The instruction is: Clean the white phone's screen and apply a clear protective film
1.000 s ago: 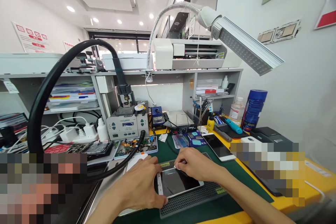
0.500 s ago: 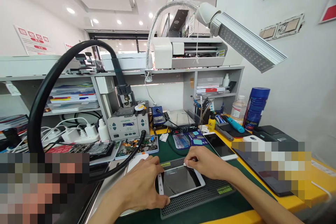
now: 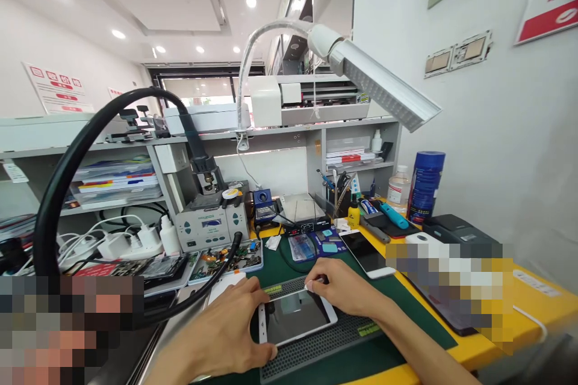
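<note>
A white-framed phone [image 3: 298, 316] with a dark, glossy screen lies on a grey perforated mat [image 3: 311, 349]. My left hand [image 3: 226, 331] grips its left end, thumb at the near edge and fingers at the far edge. My right hand [image 3: 332, 283] is closed in a pinch at the phone's far edge. A small whitish bit shows at its fingertips, too small to name. Behind my right wrist lies a second white phone [image 3: 368, 254], screen up.
A parts tray [image 3: 239, 258] and a grey soldering station [image 3: 210, 228] with a thick black hose [image 3: 45, 210] stand left. A yellow bottle [image 3: 353, 215], a blue can [image 3: 424, 186] and a black box [image 3: 460, 234] are at right. A lamp [image 3: 383, 81] hangs above.
The whole view has shifted a little, so things sit further left in the picture. Both hands keep nearly the same pose at the phone.
</note>
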The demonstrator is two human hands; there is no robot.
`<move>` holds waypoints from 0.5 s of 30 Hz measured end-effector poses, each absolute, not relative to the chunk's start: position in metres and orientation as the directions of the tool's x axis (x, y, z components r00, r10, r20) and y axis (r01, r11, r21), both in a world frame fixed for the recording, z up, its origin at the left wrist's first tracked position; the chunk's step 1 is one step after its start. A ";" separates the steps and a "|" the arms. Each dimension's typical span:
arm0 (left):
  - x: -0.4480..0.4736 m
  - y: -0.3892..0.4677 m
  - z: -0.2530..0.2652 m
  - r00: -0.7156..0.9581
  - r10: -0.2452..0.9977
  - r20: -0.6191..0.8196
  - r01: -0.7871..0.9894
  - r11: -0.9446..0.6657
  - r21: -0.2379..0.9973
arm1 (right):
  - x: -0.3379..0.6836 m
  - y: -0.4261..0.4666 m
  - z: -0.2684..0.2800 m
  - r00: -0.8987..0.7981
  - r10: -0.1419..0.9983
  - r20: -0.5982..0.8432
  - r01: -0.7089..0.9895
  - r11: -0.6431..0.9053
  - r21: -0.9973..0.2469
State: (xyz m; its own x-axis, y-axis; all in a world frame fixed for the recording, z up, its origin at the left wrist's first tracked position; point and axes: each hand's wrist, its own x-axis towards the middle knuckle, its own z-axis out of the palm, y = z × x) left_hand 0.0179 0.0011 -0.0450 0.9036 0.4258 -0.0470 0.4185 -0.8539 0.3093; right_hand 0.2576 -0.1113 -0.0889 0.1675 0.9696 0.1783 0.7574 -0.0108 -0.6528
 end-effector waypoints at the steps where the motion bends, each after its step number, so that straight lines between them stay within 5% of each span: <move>1: 0.017 0.000 -0.044 0.898 0.436 -0.052 0.430 -0.847 0.312 | 0.258 -0.112 -0.089 0.165 0.969 0.181 0.757 -0.006 -0.654; 7: 0.023 -0.021 -0.062 0.895 0.436 0.093 0.417 -0.893 0.168 | 0.259 -0.113 -0.090 0.162 0.965 0.207 0.756 0.014 -0.654; 12: 0.064 -0.059 -0.134 0.843 0.073 0.533 0.211 -0.956 -0.202 | 0.258 -0.112 -0.091 0.170 0.959 0.225 0.766 0.015 -0.642; 15: 0.087 -0.082 -0.165 0.726 0.249 0.641 0.424 -0.896 -0.132 | 0.258 -0.113 -0.090 0.162 0.960 0.227 0.778 0.017 -0.628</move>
State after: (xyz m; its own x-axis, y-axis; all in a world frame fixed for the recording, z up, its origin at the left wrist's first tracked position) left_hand 0.0867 -0.0817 -0.1655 0.7258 0.2493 0.6412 0.4240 -0.8961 -0.1315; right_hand 0.2581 -0.1127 -0.0899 0.1622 0.9603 0.2271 0.7782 0.0170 -0.6278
